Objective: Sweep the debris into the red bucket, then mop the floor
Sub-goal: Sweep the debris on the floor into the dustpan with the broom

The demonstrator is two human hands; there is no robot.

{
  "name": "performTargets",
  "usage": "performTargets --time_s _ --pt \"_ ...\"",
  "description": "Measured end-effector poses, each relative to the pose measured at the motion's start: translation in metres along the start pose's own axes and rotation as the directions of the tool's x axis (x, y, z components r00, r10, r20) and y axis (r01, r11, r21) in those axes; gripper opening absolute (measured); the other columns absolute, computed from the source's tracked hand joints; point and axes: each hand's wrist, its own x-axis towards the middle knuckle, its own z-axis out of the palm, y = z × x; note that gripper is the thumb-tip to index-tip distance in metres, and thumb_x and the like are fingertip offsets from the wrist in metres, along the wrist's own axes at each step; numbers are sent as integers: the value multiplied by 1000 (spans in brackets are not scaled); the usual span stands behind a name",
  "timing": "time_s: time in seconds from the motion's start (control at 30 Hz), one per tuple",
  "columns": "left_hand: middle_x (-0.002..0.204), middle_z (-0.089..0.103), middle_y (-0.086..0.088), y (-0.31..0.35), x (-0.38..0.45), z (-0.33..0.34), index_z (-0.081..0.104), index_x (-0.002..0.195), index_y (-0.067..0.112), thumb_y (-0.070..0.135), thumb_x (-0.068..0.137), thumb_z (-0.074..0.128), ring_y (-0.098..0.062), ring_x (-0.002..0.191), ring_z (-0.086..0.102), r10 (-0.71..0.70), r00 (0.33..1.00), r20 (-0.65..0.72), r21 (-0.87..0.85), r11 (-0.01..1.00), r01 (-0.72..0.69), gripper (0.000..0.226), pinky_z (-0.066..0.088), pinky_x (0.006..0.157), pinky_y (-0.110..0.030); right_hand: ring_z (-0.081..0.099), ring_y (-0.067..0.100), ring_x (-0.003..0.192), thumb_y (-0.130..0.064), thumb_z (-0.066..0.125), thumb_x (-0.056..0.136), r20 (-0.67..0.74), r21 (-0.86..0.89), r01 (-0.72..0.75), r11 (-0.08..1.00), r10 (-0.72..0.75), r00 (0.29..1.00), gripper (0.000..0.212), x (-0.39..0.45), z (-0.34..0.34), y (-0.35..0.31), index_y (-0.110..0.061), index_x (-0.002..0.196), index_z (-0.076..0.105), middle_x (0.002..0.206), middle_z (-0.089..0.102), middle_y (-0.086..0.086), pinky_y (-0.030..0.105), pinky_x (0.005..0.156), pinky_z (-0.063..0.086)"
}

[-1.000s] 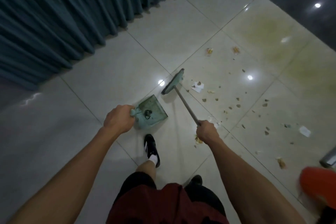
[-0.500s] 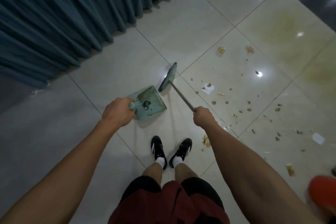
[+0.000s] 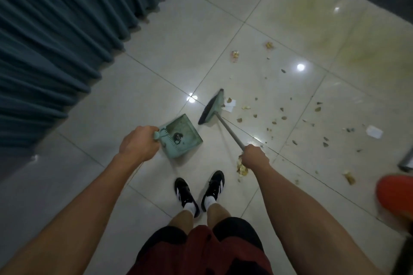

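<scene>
My left hand (image 3: pixel 139 144) grips the handle of a green dustpan (image 3: pixel 184 135), which lies flat on the tiled floor with a small dark clump inside. My right hand (image 3: pixel 254 156) holds the grey handle of a green broom (image 3: pixel 212 108). The broom head rests on the floor just beyond the dustpan's open edge. Scattered debris (image 3: pixel 277 116) and a white paper scrap (image 3: pixel 230 105) lie to the right of the broom. A crumb pile (image 3: pixel 242 168) sits under my right hand. The red bucket (image 3: pixel 395 196) shows at the right edge.
Teal curtains (image 3: pixel 67 40) hang along the left side down to the floor. A yellowish stain (image 3: pixel 324 29) covers tiles at the upper right. A grey object (image 3: pixel 406 162) pokes in at the right edge. My two feet in black shoes (image 3: pixel 199 192) stand behind the dustpan.
My feet have come together. The view has shifted, and the broom head has moved right, next to the white paper scrap. The dustpan stays in my left hand.
</scene>
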Motion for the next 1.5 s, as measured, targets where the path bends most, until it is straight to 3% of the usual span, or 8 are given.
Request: performTargets --time_s 0.13,0.4,0.53,0.67,0.9,1.27,1.4,1.5 --pt "85 66 -4 51 13 0 61 83 27 17 84 61 -30 77 63 91 996 25 64 994 -93 11 46 67 -29 60 23 88 -8 48 95 3 92 -89 992 89 996 30 -11 -2 49 -10 124 55 98 56 5 33 73 50" --pt "85 65 -5 133 20 12 65 89 27 20 87 64 -28 75 60 281 958 60 155 945 -287 7 50 68 -30 62 24 94 -8 47 95 31 198 -216 956 214 976 31 -40 14 120 -10 124 57 106 60 8 34 75 50" --pt "85 64 -4 157 21 11 67 94 24 20 89 63 -28 77 62 353 931 91 214 906 -365 7 53 69 -32 64 25 100 -9 45 97 38 254 -292 922 292 956 31 -63 34 140 -10 126 56 115 62 9 34 77 50" --pt "86 67 -5 162 22 9 69 91 22 19 87 60 -28 77 64 400 910 109 239 878 -415 10 56 72 -35 62 24 93 -10 46 96 59 293 -365 884 365 929 30 -86 54 146 -11 123 57 110 62 7 34 77 51" --pt "86 67 -3 128 23 -9 64 84 26 21 86 59 -27 77 64 471 874 116 243 840 -485 8 54 70 -33 56 22 82 -19 49 97 24 397 -403 824 430 902 27 -111 71 100 -11 122 58 96 54 3 31 68 47" --pt "77 66 1 3 42 -84 57 70 29 22 89 60 -21 70 63 409 912 -33 140 905 -401 21 58 70 -37 66 26 86 -18 45 96 -112 423 -282 861 359 927 30 -97 43 -21 -10 121 62 100 64 8 38 77 59" --pt "79 68 1 -16 60 -103 62 76 24 17 87 59 -21 69 64 346 937 -57 121 934 -337 13 59 69 -36 66 27 91 -19 49 95 -142 412 -232 881 314 939 32 -73 18 -51 -12 122 63 103 64 7 38 80 58" --pt "85 70 -2 -14 83 -114 65 86 22 14 84 54 -26 74 66 332 941 -67 140 937 -321 14 59 68 -35 66 24 86 -19 50 95 -147 386 -191 903 265 953 31 -47 -5 -67 -14 122 64 102 66 6 34 71 58"
